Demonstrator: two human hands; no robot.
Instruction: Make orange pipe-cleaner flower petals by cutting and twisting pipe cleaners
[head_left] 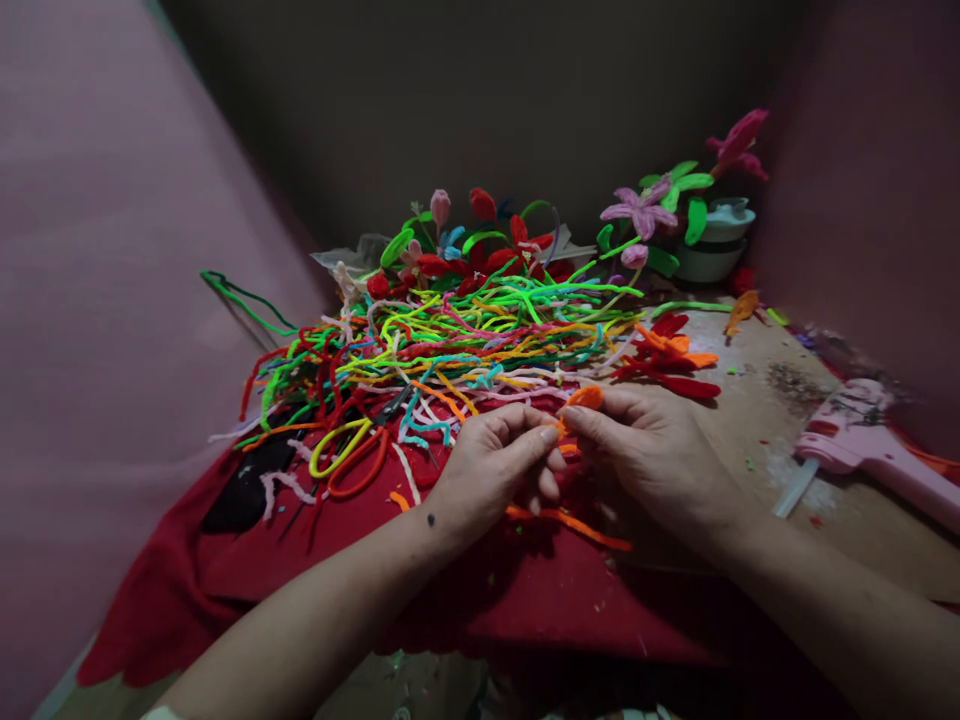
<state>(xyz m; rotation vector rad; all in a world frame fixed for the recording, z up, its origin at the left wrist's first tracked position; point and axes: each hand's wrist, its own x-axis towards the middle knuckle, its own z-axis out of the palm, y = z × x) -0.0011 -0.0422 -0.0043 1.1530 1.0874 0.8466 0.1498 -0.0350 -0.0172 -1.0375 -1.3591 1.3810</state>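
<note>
Between both hands is an orange pipe cleaner (pixel 585 398), bent into a petal-like loop at its upper end. My left hand (pixel 504 460) pinches its lower part between thumb and forefinger. From the other side my right hand (pixel 649 450) grips the loop with thumb and fingertips. Below them a loose orange pipe cleaner (pixel 585 528) lies on the red cloth (pixel 540 610). Just past my right hand are finished-looking orange petals (pixel 671 345) and dark red petals (pixel 686 385). Part of the held piece is hidden by my fingers.
A large heap of coloured pipe cleaners (pixel 480 335) spreads behind my hands. Scissors with red and yellow handles (pixel 360 468) lie at left. A pink glue gun (pixel 855 430) rests on the board (pixel 915 545) at right. Fuzzy flowers (pixel 641 212) and a pale pot (pixel 712 262) stand behind.
</note>
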